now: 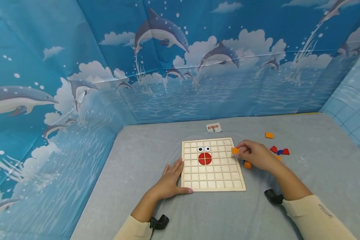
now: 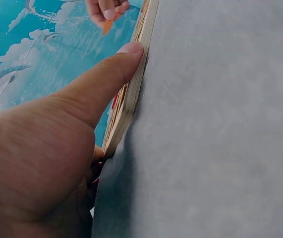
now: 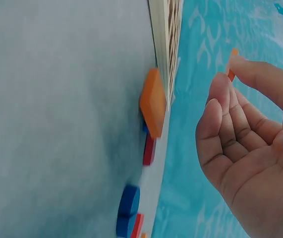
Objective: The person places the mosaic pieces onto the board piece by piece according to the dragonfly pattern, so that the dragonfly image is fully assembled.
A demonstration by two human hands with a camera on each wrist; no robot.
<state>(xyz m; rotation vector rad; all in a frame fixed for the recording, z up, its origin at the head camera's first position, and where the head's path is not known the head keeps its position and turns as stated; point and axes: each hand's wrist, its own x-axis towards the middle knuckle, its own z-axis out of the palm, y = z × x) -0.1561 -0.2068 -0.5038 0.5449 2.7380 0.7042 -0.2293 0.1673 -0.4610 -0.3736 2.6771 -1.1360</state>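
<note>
A wooden grid board (image 1: 225,176) lies flat on the grey cloth. On it are two round eye pieces (image 1: 204,149) and, just under them, a red circle (image 1: 205,158) made of quarter pieces. My left hand (image 1: 169,183) rests at the board's lower left corner, fingers along the left side and thumb (image 2: 126,57) against the front edge. Above the board's right edge, my right hand (image 1: 255,154) pinches an orange square tile (image 1: 235,151) between thumb and fingertips. In the right wrist view the tile (image 3: 233,64) shows nearly edge-on.
A small pattern card (image 1: 213,127) lies behind the board. Right of the board are loose pieces: an orange tile (image 1: 269,135) farther back, orange pieces (image 1: 247,164) by the board's edge, and red pieces (image 1: 285,151) beside a blue one (image 1: 280,152). A dolphin-print curtain (image 1: 180,96) stands behind.
</note>
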